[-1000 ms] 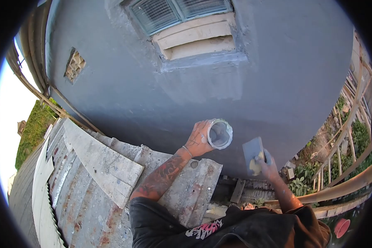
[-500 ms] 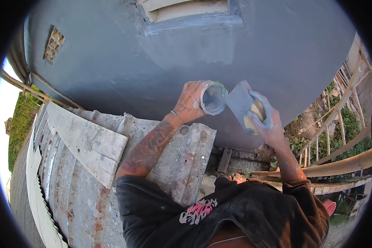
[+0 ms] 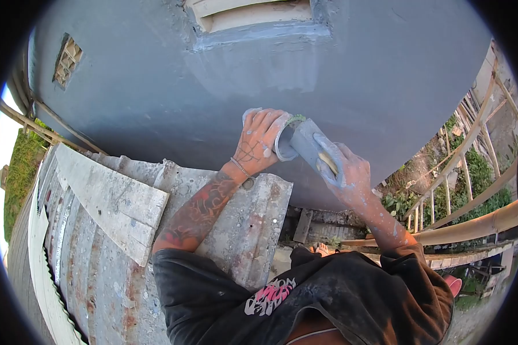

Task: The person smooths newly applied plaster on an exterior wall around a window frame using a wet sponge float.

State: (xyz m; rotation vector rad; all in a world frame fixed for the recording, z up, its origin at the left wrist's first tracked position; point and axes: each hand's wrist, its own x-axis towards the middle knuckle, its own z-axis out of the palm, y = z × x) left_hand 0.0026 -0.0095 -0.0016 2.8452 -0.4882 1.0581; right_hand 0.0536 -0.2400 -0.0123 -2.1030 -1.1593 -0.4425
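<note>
1. The grey wall (image 3: 155, 86) fills the view, and both hands now work close against it, below the window sill (image 3: 253, 29); a second ago they hung lower and apart.
2. The left hand (image 3: 259, 141) grips the small paint can (image 3: 285, 141), now tipped sideways toward the sponge.
3. The right hand (image 3: 351, 172) clasps the grey sponge pad (image 3: 311, 144), its edge pushed into the can's mouth, which looks like reloading paint; before, the two were apart.

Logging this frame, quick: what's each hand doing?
Left hand: closed around the paint cup.
Right hand: gripping the sponge pad.
</note>
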